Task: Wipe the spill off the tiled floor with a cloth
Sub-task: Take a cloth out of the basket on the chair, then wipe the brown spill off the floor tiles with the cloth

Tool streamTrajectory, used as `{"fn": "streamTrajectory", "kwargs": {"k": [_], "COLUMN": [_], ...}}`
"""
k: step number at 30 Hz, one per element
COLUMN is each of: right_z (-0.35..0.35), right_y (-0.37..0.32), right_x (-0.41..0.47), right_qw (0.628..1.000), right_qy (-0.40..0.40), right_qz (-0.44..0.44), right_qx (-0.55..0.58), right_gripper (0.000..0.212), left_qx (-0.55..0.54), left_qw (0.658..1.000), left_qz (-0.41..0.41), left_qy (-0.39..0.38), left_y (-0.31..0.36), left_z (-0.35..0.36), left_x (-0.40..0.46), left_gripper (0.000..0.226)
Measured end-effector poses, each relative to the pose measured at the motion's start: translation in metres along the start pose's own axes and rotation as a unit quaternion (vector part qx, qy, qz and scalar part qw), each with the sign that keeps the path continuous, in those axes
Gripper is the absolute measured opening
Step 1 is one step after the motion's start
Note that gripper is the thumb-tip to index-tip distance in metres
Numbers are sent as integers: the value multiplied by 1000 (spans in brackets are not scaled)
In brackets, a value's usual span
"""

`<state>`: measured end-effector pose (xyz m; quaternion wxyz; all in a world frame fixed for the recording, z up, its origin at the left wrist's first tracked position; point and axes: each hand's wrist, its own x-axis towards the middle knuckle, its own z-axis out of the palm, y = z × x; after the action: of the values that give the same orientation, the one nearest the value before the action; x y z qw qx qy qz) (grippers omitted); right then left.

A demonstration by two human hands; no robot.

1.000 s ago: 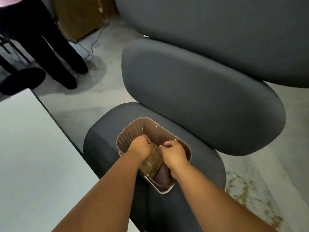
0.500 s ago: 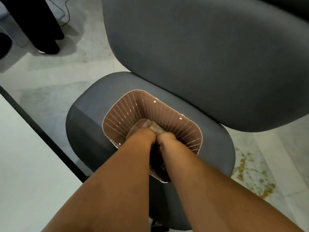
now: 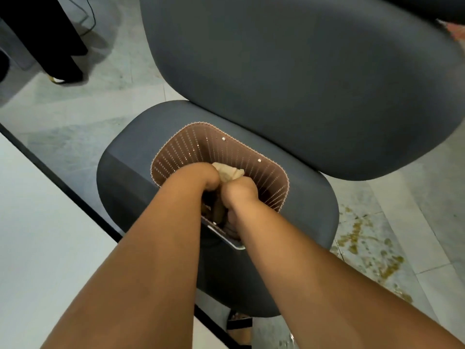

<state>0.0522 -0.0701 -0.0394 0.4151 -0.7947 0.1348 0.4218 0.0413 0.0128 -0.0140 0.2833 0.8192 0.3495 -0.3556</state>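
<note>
Brown perforated basket (image 3: 176,157) on grey chair seat (image 3: 120,177), left hand (image 3: 201,178) and right hand (image 3: 239,192) inside basket, both clenched around tan cloth (image 3: 227,172), yellow-brown spill (image 3: 364,248) on floor right of chair

Both hands reach into a brown perforated basket (image 3: 191,144) standing on the grey chair (image 3: 120,177) seat. The left hand (image 3: 198,177) and right hand (image 3: 239,192) sit fist to fist, gripping a beige cloth (image 3: 227,172) between them. A yellowish spill (image 3: 364,248) lies on the tiled floor (image 3: 75,127) by the seat's right edge.
</note>
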Motion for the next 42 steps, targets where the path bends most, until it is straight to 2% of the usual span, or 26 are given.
{"fn": "streamTrajectory", "kwargs": {"k": [4,7,11,15,21,26,29,35,42], "right_z": [-20,-45,-93,-161,-275,-353,-380,-371,-323], "right_y": [4,20,48,95,194,282,335,422,506], "right_x": [-45,-84,-124,-164,-226,-264,-282,-309,-300], "right_qw": [991,981,968,958,937,948,954,952,961], "right_qy": [20,36,4,-48,-113,-83,-35,63,88], "right_qz": [-91,-166,-208,-215,-217,-197,-167,-133,-137], "right_qx": [91,92,141,186,251,237,246,269,224], "right_gripper": [22,21,26,20,19,12,13,36,70], "left_qx": [-140,-240,-294,-335,-332,-352,-357,-357,-357], "left_qw": [988,964,945,925,912,891,886,893,901], "left_qz": [10,45,99,148,235,284,295,261,222], "left_qy": [59,104,108,100,50,35,-7,-86,-105], "left_y": [-6,-3,10,40,106,155,170,158,123], "left_z": [-4,4,30,71,161,255,309,386,459], "left_x": [-34,-80,-147,-212,-295,-345,-364,-364,-346], "left_gripper": [28,23,33,18,29,30,29,26,26]}}
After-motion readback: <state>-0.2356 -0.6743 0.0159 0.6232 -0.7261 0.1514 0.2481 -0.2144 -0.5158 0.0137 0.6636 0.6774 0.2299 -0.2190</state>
